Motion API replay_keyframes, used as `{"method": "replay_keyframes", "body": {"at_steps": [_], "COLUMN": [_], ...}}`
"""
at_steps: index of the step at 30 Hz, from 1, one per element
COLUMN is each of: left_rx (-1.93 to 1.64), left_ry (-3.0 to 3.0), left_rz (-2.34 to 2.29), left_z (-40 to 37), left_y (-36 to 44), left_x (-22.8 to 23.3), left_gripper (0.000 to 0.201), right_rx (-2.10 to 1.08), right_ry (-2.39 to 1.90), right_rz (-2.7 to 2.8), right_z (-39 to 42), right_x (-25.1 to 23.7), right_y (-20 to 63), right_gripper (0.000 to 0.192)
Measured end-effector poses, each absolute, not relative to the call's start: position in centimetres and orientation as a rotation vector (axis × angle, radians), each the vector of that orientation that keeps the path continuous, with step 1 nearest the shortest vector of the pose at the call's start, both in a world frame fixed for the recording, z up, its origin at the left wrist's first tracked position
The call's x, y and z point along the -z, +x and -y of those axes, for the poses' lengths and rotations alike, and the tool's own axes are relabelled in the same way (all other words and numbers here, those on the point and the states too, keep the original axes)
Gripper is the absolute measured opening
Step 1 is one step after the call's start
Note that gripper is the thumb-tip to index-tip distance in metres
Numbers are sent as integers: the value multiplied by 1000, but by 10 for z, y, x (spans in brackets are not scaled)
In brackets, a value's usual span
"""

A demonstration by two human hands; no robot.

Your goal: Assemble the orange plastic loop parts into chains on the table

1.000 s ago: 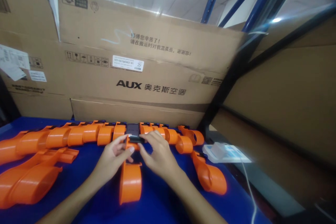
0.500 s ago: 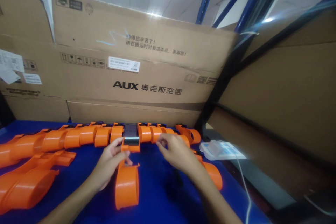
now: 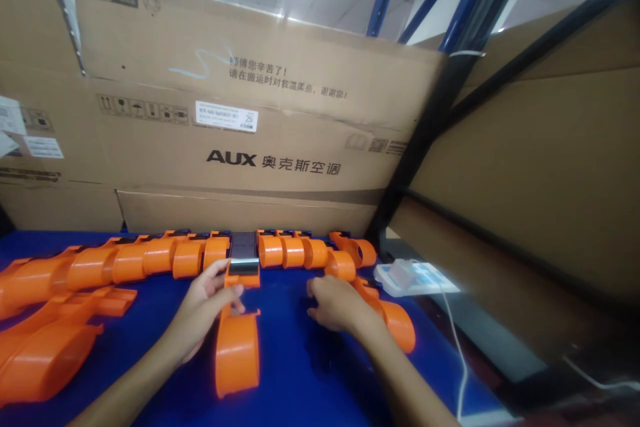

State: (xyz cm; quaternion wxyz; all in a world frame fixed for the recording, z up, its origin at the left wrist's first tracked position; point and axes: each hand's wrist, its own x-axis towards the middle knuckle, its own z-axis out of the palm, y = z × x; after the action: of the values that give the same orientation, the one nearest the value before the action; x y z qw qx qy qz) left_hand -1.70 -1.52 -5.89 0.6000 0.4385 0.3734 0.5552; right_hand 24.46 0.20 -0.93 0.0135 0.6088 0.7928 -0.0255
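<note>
Gripping the orange part (image 3: 237, 340) near its top end w/ fingers closed on it, the left hand (image 3: 203, 303) sits mid-counter (image 3: 300, 380). Right hand (image 3: 335, 301) is just beside, fingers curled loosely, palm down on the blue surface, holding nothing. Row of orange parts (image 3: 150, 257) lines the counter's back edge, below cardboard boxes (image 3: 225, 147).

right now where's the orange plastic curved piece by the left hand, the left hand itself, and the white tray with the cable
orange plastic curved piece (image 3: 237, 350), head view, on its rounded top
left hand (image 3: 203, 310), head view, back of the hand
white tray with cable (image 3: 415, 277), head view, its top surface
</note>
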Motion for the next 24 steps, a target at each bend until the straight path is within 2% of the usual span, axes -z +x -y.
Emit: {"method": "replay_keyframes", "body": {"at_steps": [9,16,19,24], "left_rx": [-1296,-1292,-1287,-1300], "left_ry": [1101,1128,1135,1165], "left_rz": [-877,-871,-871,-887], "left_z": [17,18,17,16], "left_y": [-14,-15,-15,-14], "left_x": [55,57,56,58], "left_gripper": [48,46,45,46], "right_rx": [198,292,360,592], "right_ry": [1744,1997,1992,1860], "right_rz": [-2718,-2491,-2430,-2648], "right_z": [1,-3,-4,0], "right_x": [18,20,23,32], "right_y": [230,230,230,223], "right_gripper": [8,43,36,30]}}
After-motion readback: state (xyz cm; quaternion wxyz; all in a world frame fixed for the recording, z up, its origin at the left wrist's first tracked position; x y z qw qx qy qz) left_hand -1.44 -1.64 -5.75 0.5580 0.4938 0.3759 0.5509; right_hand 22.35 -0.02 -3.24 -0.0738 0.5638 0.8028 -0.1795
